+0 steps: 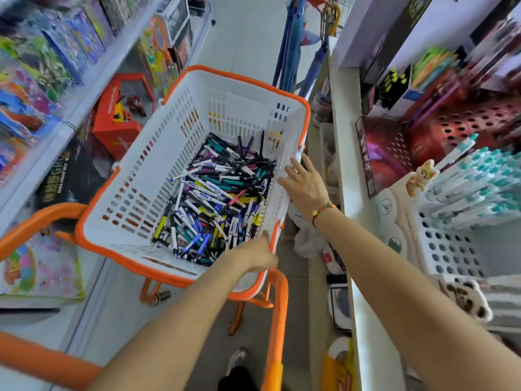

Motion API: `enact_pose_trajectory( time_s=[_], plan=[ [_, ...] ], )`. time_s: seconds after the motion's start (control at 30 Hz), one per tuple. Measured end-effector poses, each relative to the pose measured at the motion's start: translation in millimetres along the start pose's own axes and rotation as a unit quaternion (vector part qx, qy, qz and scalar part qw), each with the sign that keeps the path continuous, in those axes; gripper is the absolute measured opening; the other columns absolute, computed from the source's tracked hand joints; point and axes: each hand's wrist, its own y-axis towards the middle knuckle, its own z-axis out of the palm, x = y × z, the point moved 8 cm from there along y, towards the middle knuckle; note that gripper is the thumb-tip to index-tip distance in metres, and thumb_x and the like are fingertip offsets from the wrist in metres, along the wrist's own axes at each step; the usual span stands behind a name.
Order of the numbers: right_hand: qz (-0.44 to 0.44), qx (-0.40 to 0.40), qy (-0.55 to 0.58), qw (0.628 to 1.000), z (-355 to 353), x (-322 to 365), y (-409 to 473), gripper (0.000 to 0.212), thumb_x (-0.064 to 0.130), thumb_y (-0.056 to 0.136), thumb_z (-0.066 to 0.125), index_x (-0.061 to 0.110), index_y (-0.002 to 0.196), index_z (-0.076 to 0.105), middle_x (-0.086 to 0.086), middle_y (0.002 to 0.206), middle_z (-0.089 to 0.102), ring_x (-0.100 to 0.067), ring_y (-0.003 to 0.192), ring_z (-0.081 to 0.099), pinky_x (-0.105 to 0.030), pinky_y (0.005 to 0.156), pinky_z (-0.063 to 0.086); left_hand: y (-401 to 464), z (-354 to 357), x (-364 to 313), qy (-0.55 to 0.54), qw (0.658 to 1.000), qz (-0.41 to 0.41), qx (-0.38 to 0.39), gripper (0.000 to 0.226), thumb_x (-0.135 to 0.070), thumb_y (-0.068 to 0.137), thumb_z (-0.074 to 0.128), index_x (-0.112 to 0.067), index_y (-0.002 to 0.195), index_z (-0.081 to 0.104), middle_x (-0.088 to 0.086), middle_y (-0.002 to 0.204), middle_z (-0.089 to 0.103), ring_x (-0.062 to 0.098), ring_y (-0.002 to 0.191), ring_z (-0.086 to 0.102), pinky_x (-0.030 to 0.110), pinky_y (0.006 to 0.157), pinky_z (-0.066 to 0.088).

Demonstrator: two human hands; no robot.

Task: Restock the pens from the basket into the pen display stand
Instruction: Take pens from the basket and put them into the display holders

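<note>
- Pens [217, 198], a loose heap of mixed black, blue, teal and yellow barrels, lie in the floor of the white slotted plastic basket with the orange rim [158, 153]; we see them pointing every way, so the heap has no single long axis.
- Our left hand [260, 253] sits at the basket's near right corner, fingers curled over the rim; we judge it grips the rim and holds no pen.
- Our right hand [306, 183] lies flat, fingers straight, against the basket's right rim, further along.
- Both hands are apart and just beside the heap, which lies to their left and below.
- Our target, the white perforated pen display stand [451, 246], is off to the right on the shelf, partly filled with teal-capped pens [479, 179]; we judge the right hand better placed to carry across.
</note>
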Motion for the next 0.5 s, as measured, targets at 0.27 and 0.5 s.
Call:
enact_pose_trajectory(
  time_s=[0.27, 0.5],
  plan=[
    [0.027, 0.024, 0.027, 0.999, -8, 53, -57, 0.042, 0.032, 0.096, 0.054, 0.023, 0.136, 0.047, -0.012, 0.144, 0.040, -0.036, 0.142, 0.021, -0.054, 0.119, 0.006, -49, 16, 56, 0.103, 0.990, -0.011, 0.094, 0.088, -0.012, 0.087, 0.059, -0.025, 0.155, 0.004, 0.009, 0.098, 0.056, 0.023, 0.081, 0.056, 0.032, 0.065, 0.044],
    [0.007, 0.072, 0.095, 0.993, -13, 100, -102, 0.090, 0.085, 0.074, 0.041, 0.015, 0.129, 0.053, -0.016, 0.133, 0.049, -0.036, 0.129, 0.038, -0.054, 0.117, 0.012, -85, 13, 107, 0.233, 0.966, -0.037, 0.100, 0.089, -0.026, 0.085, 0.073, -0.025, 0.154, 0.017, 0.004, 0.153, 0.036, 0.027, 0.135, 0.041, 0.043, 0.111, 0.037]
  ],
)
